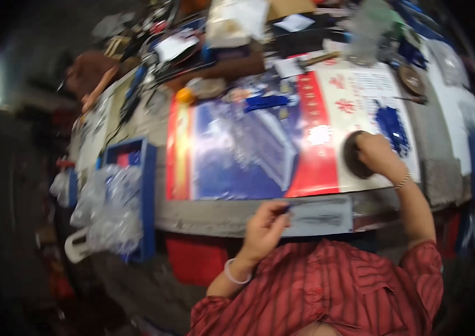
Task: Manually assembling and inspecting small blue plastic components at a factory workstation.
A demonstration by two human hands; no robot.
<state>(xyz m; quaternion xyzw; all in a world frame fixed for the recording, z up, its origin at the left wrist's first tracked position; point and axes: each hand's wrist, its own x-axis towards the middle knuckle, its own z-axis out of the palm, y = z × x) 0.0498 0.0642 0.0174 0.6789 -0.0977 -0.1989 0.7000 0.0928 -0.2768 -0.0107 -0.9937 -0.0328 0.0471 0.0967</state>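
My left hand (264, 228) is closed in a pinch at the table's front edge, with a small dark blue piece (287, 209) between thumb and fingertips. The piece is too small and blurred to name. My right hand (377, 154) has its fingers curled over a dark round disc or shallow dish (354, 162) on the right part of the printed sheet. What those fingers pinch, if anything, is hidden. Just beyond that hand lies a heap of shiny dark blue strips (391, 127). More blue strips (265, 103) lie at the sheet's far middle.
A large printed sheet (237, 168) covers the tabletop. At the left stands a blue crate (149, 196) filled with clear plastic bags (117, 210). Boxes, papers and tools crowd the far side, near an orange-capped bottle (186, 95). A brown tape roll (411, 79) sits far right.
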